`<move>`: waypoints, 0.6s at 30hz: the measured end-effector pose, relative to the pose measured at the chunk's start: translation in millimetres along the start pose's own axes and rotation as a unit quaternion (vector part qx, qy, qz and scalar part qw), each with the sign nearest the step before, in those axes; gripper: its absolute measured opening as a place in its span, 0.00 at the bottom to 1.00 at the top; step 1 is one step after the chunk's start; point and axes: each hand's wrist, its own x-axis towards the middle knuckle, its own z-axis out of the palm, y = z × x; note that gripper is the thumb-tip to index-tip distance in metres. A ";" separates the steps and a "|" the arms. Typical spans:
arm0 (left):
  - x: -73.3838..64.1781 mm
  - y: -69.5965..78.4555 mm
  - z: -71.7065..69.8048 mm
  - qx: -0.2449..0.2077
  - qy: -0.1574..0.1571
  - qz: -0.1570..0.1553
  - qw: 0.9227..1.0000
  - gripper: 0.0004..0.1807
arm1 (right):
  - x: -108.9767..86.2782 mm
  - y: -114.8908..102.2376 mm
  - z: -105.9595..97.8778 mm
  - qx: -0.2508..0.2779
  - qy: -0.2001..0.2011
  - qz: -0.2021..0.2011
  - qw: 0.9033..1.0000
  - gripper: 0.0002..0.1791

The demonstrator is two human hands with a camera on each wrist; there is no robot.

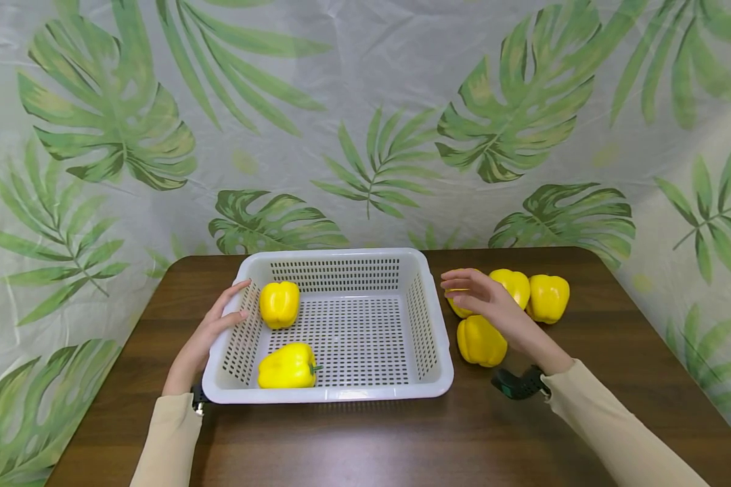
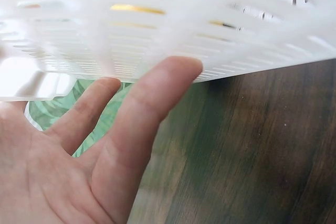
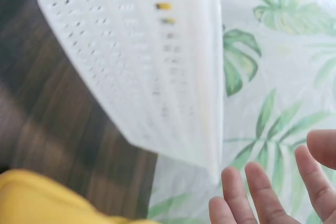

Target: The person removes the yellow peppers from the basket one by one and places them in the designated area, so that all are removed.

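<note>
A white perforated plastic basket holds two yellow bell peppers: one pepper near its left wall, another pepper lying at the front left, stem to the right. My left hand rests against the basket's left side, fingers at the rim. In the left wrist view, straight spread fingers touch the outer wall. My right hand hovers just beyond the basket's right rim with nothing in its fingers. Beneath and around it are several more yellow peppers, including a near pepper; one is partly covered by this hand.
The brown wooden table carries everything. A leaf-patterned cloth hangs behind its far edge. On the right, two yellow peppers stand side by side, the outer pepper farthest from the basket. Dark bands sit on both wrists.
</note>
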 end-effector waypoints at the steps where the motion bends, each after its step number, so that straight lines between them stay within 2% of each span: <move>1: 0.0 0.0 0.0 -0.001 0.000 0.000 1.000 0.34 | 2.5 -1.5 1.9 0.002 -0.004 -0.003 1.000 0.23; 12: -1.0 0.5 0.8 -0.001 0.000 -0.005 1.000 0.34 | 27.9 -22.9 31.3 0.005 -0.039 -0.023 0.999 0.22; 18: -1.3 0.6 0.7 -0.002 -0.001 -0.004 1.000 0.34 | 40.5 -26.5 45.5 -0.002 -0.048 -0.033 0.998 0.21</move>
